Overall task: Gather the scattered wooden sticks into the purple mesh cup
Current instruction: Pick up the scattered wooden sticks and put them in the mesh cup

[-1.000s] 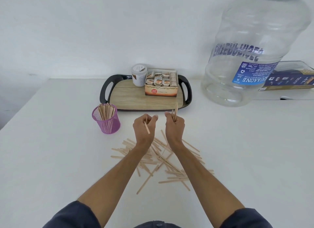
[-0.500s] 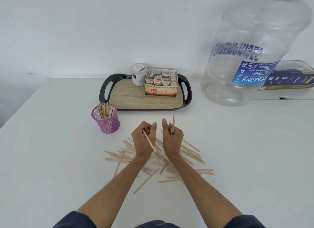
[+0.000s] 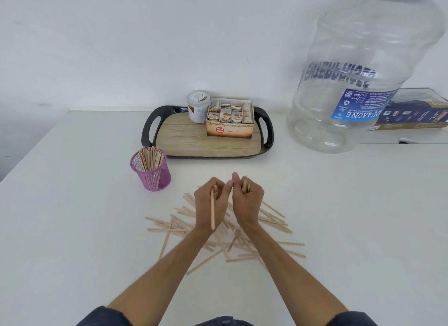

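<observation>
Several wooden sticks (image 3: 274, 216) lie scattered in a loose pile on the white table (image 3: 72, 228), partly hidden under my forearms. The purple mesh cup (image 3: 152, 174) stands upright to the left of the pile, packed with upright sticks. My left hand (image 3: 210, 199) grips one stick (image 3: 212, 215) that points back toward me. Just right of it, thumbs nearly touching, my right hand (image 3: 247, 198) is curled round a small bunch of sticks whose tips show in the fist. Both hands hover over the pile's far edge.
A black-rimmed tray (image 3: 266, 134) with a wood-look floor sits behind the cup, carrying a white jar (image 3: 198, 106) and an open tea box (image 3: 230, 122). A large clear water jug (image 3: 363, 71) stands at the back right, with a dark flat box (image 3: 419, 112) behind it.
Both hands have dropped lower over the pile. The left hand's stick has swung from slanting to pointing straight back. The right hand's sticks now barely stick out of the fist.
</observation>
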A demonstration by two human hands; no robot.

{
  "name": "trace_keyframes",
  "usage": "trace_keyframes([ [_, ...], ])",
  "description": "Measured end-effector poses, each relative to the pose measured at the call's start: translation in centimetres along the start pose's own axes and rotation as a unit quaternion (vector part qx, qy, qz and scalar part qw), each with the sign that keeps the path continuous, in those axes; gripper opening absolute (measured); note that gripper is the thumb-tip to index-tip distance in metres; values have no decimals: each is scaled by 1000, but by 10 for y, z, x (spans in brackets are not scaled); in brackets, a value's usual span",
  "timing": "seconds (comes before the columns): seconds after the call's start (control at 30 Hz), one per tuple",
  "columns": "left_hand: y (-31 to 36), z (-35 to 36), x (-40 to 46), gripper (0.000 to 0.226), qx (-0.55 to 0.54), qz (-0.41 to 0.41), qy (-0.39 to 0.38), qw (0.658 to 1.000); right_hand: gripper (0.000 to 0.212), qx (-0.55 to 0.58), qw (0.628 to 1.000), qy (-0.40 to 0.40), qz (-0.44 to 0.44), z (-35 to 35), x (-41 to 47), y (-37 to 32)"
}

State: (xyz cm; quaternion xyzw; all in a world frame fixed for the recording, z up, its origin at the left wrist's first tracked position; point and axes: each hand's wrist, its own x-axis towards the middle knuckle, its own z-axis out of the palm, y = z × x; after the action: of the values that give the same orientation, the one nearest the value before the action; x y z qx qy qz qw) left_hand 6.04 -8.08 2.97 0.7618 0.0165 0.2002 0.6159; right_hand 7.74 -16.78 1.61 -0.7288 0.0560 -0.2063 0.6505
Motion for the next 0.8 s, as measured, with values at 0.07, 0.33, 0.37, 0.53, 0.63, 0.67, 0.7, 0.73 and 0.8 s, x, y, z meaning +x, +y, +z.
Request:
trace_keyframes([
  [0.07, -8, -2, -8, 20, -9, -25, -4, 1000, 57, -9, 1000, -7, 12, -1, -7, 10],
  [0.33, 15, -1, 11, 10, -40, 8, 37, 998, 56, -5, 1000, -17, 10, 1, -6, 4],
  [0.37, 18, 0, 14, 8, -44, 22, 31, 998, 56, -5, 1000, -19, 5, 1, -4, 3],
  [0.53, 6, 3, -1, 31, -43, -21, 25, 999, 55, -7, 1000, -23, 13, 3, -4, 6],
  [0.63, -3, 4, -10, 42, -30, -41, 21, 998, 57, -6, 999, -20, 26, 3, -7, 10],
  [0.67, -4, 4, -9, 43, -29, -43, 22, 998, 57, -8, 999, -21, 27, 3, -7, 11],
  [0.7, -5, 3, -7, 42, -30, -45, 25, 998, 57, -11, 999, -23, 28, 3, -8, 12],
  [0.73, -5, 2, -5, 40, -31, -46, 28, 998, 56, -14, 999, -25, 29, 3, -9, 13],
  [0.8, -6, 1, -2, 33, -26, -42, 34, 998, 56, -16, 999, -24, 37, 3, -9, 13],
])
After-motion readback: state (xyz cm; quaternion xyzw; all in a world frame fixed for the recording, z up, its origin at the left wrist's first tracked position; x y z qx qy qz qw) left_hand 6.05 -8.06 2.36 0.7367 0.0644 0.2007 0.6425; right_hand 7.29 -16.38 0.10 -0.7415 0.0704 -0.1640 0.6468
